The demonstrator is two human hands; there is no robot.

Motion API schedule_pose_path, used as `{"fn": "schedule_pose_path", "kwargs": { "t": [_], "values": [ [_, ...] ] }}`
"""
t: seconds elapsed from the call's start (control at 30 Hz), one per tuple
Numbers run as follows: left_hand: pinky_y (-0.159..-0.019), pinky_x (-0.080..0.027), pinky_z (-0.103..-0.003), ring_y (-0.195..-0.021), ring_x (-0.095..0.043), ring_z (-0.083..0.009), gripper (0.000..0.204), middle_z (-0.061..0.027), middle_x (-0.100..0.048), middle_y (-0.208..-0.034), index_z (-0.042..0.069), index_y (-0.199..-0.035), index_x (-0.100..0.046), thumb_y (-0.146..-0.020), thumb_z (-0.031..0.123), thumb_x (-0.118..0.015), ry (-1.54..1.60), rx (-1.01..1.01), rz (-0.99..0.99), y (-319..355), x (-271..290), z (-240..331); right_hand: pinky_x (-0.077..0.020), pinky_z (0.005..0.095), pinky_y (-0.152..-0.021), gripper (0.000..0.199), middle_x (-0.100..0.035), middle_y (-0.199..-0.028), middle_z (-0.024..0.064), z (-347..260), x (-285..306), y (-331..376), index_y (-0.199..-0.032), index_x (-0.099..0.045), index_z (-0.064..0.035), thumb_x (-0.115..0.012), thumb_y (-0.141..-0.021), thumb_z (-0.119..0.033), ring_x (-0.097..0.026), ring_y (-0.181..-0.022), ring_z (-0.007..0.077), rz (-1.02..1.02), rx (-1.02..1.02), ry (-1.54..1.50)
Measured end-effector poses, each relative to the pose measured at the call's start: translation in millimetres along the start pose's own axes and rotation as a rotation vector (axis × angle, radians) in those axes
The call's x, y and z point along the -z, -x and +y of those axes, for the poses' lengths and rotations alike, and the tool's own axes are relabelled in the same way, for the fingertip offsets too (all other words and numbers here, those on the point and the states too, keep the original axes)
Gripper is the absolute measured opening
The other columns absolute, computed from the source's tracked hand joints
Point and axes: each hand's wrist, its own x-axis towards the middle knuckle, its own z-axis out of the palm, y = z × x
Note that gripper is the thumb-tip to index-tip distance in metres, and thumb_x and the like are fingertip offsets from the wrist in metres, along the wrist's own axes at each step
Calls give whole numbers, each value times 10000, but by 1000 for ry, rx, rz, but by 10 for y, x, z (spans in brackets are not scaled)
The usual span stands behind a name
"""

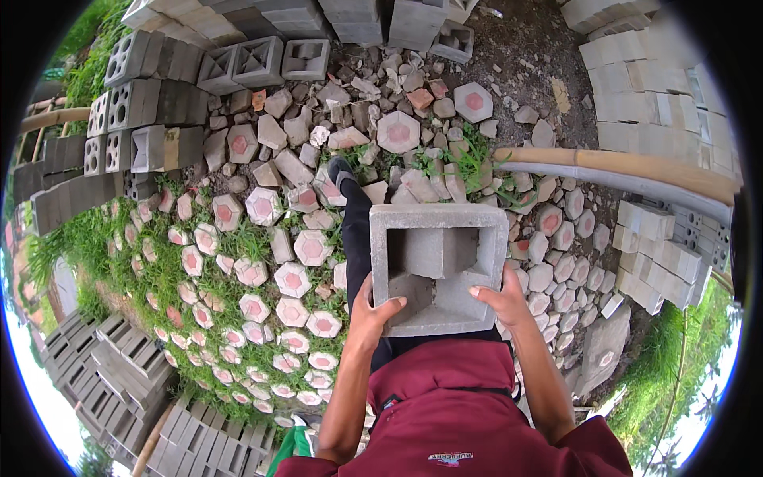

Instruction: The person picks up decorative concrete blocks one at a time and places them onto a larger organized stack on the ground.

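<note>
Grey concrete block [445, 262] is held up over the ground just in front of the maroon shirt [445, 413], its hollow side facing the camera, with an angular ridge jutting into the hollow from the far wall. The left hand [372, 312] grips it on the left side toward the near corner, and the right hand [507, 306] grips it on the right side; both thumbs lie over the rim, pointing inward, while the other fingers are mostly hidden behind the walls. To the left of the block, a leg in black trousers [358, 238] stretches far, ending in a dark shoe [342, 171] among loose stones [294, 167]. Hexagonal pavers [292, 280] with reddish centres spread over the left ground, with grass [119, 262] between them. Far left stand stacked blocks [163, 111], and near left lies another pile of blocks [103, 374]. On the right, a bamboo pole [620, 161] runs beside a grey pipe [612, 181], near a tall block stack [636, 87]
</note>
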Motion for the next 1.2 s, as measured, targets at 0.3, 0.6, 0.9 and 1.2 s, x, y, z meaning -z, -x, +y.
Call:
{"fn": "schedule_pose_path", "kwargs": {
  "t": [0.3, 0.6, 0.9, 1.2],
  "values": [
    [-919, -463, -318, -1008, -605, -217, 694, -154, -614, -1131, -76, -1330, -445, -709, 71, -718, 73, 183, -65, -1670, 844, 1336, -396, 318, -979, 683, -542, -1230, 96, -706, -1103, -1528, -1358, -407, 25, -707, -749, -52, -509, -1118, 175, 90, 4, 38],
    [-912, -463, -339, -983, -606, -232, 624, -147, -621, -1090, -62, -1281, -474, -697, 36, -669, 145, 133, -149, -2388, 559, 2438, -401, 325, -981, 689, -538, -1249, 106, -1720, -1206, -2197, -1365, -388, 33, -712, -768, -88, -514, -1126, 180, 203, 138, 55],
    [-901, -470, -330, -980, -615, -229, 699, -151, -627, -1081, -63, -1345, -423, -693, 3, -667, 97, 135, -162, -3099, -126, 2991, -353, 340, -1038, 797, -495, -1303, 135, -2317, -572, -2785, -1396, -341, 35, -758, -732, -107, -469, -1205, 211, 135, 214, 118],
    [-936, -484, -383, -1016, -623, -280, 530, -169, -631, -1085, -79, -1227, -508, -739, 49, -670, 24, 269, -24, -4358, -960, 3097, -248, 345, -1118, 961, -313, -1496, 176, -2593, 379, -4172, -1499, -136, 42, -720, -745, -79, -294, -1384, 234, -21, 192, 41]
  ]
}}
